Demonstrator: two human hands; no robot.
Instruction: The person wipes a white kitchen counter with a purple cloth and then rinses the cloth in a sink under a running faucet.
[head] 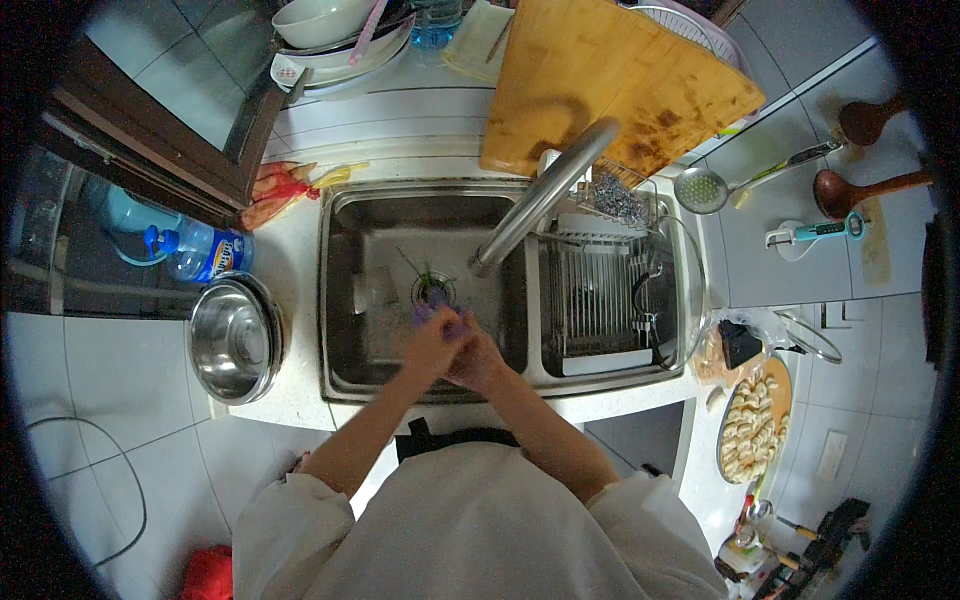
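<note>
Over the left basin of a stainless steel sink [390, 352], my left hand [435, 337] and my right hand [476, 356] are pressed together. Between them is a crumpled purple thing [435, 304], perhaps a cloth or net; both hands appear closed on it. It hangs just above the drain [433, 289], where some green plant scraps [427, 279] lie. The steel faucet [547, 195] arches above the basin, to the right of my hands. The fingers are blurred, and part of the purple thing is hidden by them.
Stacked steel bowls [232, 337] stand left of the sink. A dish rack [600, 300] sits in the right basin under a glass lid [694, 292]. Behind leans a wooden cutting board [600, 75]. Dumplings on a round tray [750, 427] stand at the right; a water bottle [210, 251] is at the left.
</note>
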